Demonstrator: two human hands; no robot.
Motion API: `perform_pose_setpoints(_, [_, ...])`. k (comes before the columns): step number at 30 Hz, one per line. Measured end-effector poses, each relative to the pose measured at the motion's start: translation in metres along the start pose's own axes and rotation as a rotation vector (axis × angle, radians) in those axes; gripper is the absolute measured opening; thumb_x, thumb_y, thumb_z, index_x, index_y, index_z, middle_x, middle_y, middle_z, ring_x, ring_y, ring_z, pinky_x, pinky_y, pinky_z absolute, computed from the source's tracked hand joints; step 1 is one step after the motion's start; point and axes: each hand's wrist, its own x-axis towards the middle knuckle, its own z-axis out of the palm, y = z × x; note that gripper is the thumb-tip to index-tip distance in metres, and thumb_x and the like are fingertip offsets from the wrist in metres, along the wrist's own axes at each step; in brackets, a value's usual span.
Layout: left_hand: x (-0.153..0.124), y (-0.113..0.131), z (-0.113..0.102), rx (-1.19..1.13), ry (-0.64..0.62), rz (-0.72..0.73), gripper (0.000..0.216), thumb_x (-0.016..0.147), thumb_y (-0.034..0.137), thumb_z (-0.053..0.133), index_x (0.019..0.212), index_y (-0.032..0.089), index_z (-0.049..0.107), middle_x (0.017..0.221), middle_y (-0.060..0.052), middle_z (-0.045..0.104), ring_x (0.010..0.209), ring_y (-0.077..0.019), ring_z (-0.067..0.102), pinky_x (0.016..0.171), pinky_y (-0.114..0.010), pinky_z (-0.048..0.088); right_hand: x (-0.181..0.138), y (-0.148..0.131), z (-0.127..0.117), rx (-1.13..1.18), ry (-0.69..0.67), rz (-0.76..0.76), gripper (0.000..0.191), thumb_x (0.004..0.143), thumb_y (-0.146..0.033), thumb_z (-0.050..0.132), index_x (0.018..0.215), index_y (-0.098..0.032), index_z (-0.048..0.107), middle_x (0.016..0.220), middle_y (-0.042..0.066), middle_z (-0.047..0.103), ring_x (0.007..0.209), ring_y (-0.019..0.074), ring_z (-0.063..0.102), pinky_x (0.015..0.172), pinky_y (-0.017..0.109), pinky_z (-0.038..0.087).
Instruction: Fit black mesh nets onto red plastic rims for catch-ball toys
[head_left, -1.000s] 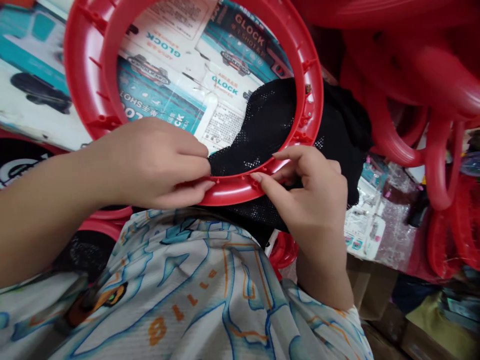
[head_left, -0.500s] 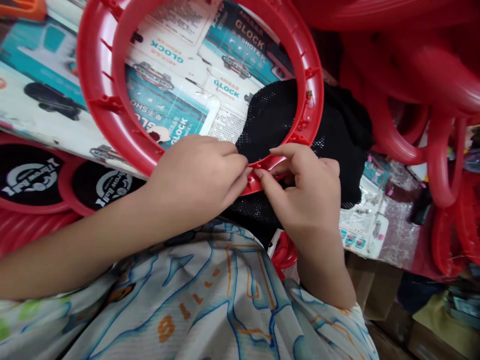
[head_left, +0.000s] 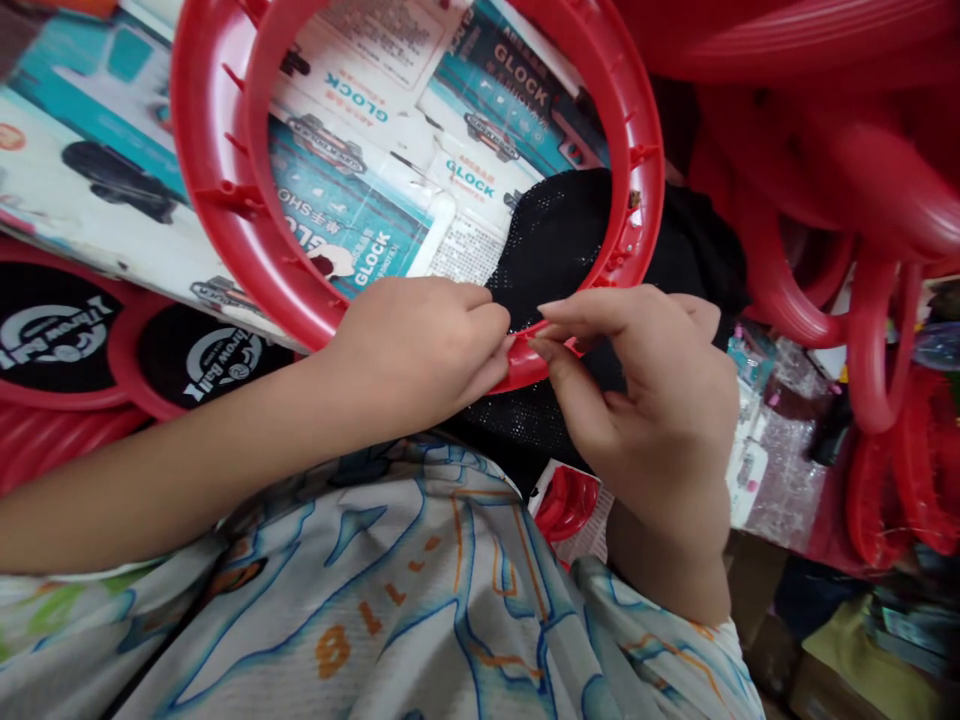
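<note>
A red plastic ring [head_left: 206,120] lies channel side up, with small ribs and pegs inside its channel. My left hand [head_left: 427,345] is closed over the ring's near edge, fingertips pressed down at the channel. Just right of it, my right hand [head_left: 652,385] holds thumb and forefinger in a pinch above the same stretch of channel; whatever is between those fingertips is too small to make out. Black mesh fabric [head_left: 555,225] lies under the right side of the ring and spreads out beyond it.
Printed cardboard sheets [head_left: 465,180] cover the work surface. At left are two black discs with red rims, a nearer disc [head_left: 225,362] and an outer disc [head_left: 56,345]. Red rings [head_left: 806,310] crowd the right side, near clear plastic wrap [head_left: 784,490].
My right hand has shifted slightly right and turned, its thumb and forefinger lifting a little off the channel. My left hand stays at the ring's near edge. The whole view has shifted slightly.
</note>
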Motion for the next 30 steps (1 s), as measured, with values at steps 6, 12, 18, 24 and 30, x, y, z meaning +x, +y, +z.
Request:
perform_pose_setpoints(6, [0.0,0.001,-0.002,-0.018,-0.011,-0.035,0.038,0.094,0.032,0.036,0.078,0.017,0.067,0.071,-0.008,0.064,0.071,-0.0236,0.065,0.052,-0.03,0.024,0.001,0.008,0.004,-0.025,0.018,0.109,0.02,0.087,-0.015,0.064,0.104,-0.025,0.06,0.088,0.0,0.073,0.084,0.0214,0.068,0.083,0.041,0.042])
perform_pose_setpoints(12, [0.001,0.001,-0.001,-0.05,0.022,-0.093,0.036,0.09,0.037,0.041,0.07,0.017,0.064,0.069,-0.006,0.064,0.069,-0.0236,0.066,0.052,-0.028,0.023,-0.009,0.016,0.019,0.006,0.107,0.248,0.02,0.081,-0.02,0.073,0.097,-0.024,0.062,0.072,-0.005,0.07,0.068,0.0169,0.066,0.077,0.038,0.043])
perform_pose_setpoints(18, [-0.003,-0.027,0.001,0.017,0.046,0.143,0.036,0.088,0.033,0.037,0.066,0.02,0.063,0.064,-0.005,0.062,0.062,-0.0201,0.06,0.053,-0.031,0.023,-0.02,0.015,0.018,0.154,0.119,0.28,0.02,0.081,-0.02,0.072,0.099,-0.023,0.064,0.082,-0.004,0.073,0.069,0.0142,0.067,0.07,0.032,0.046])
perform_pose_setpoints(24, [-0.011,-0.041,-0.001,0.118,0.175,0.247,0.048,0.094,0.045,0.034,0.073,0.019,0.068,0.07,-0.008,0.065,0.071,-0.027,0.061,0.06,-0.037,0.035,-0.021,0.011,0.017,0.067,0.089,0.257,0.021,0.083,-0.018,0.069,0.103,-0.024,0.064,0.083,-0.002,0.075,0.075,0.0187,0.069,0.08,0.039,0.046])
perform_pose_setpoints(30, [-0.007,-0.004,-0.002,0.081,0.105,0.107,0.039,0.099,0.03,0.036,0.092,0.018,0.072,0.087,-0.009,0.072,0.086,-0.0297,0.066,0.069,-0.039,0.041,-0.022,0.01,0.017,0.024,0.085,0.231,0.021,0.084,-0.019,0.068,0.104,-0.024,0.063,0.085,-0.002,0.075,0.075,0.0187,0.068,0.08,0.038,0.044])
